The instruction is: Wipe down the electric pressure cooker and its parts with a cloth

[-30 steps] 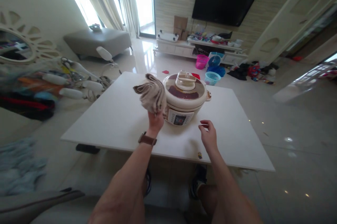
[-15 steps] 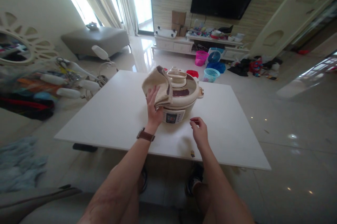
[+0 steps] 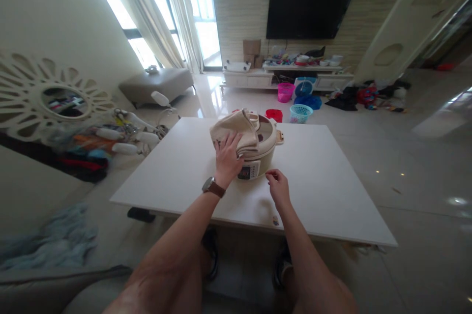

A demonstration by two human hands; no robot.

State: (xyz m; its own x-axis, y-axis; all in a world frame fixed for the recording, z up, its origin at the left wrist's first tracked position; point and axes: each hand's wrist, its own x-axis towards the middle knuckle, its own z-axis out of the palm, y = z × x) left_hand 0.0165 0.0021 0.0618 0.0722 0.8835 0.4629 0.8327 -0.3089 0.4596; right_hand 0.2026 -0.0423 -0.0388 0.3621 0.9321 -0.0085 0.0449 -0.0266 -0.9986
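A beige electric cooker (image 3: 266, 158) with a glass lid stands upright on the white table (image 3: 165, 176). A folded beige cloth (image 3: 230, 125) lies against the lid's left side, hiding much of the lid and part of its handle. My left hand (image 3: 227, 157), with a watch on the wrist, is pressed round the cloth, its fingers spread over it. Below it, the cooker's control panel (image 3: 249, 170) is partly covered. My right hand (image 3: 278, 187) hovers low in front of the cooker's right side, fingers curled and pinched; whether anything is in them is hidden.
A small figure-like item (image 3: 275, 220) lies by the table's front edge. Beyond the table stand a red basin (image 3: 274, 116) and a turquoise basket (image 3: 300, 114). A white lamp with several arms (image 3: 127, 148) is at the left, near a round mirror (image 3: 64, 102).
My left hand and the cloth have shifted right over the lid, covering more of it and its handle. The view has tilted up. My right hand stays near the cooker, fingers drawn closer together.
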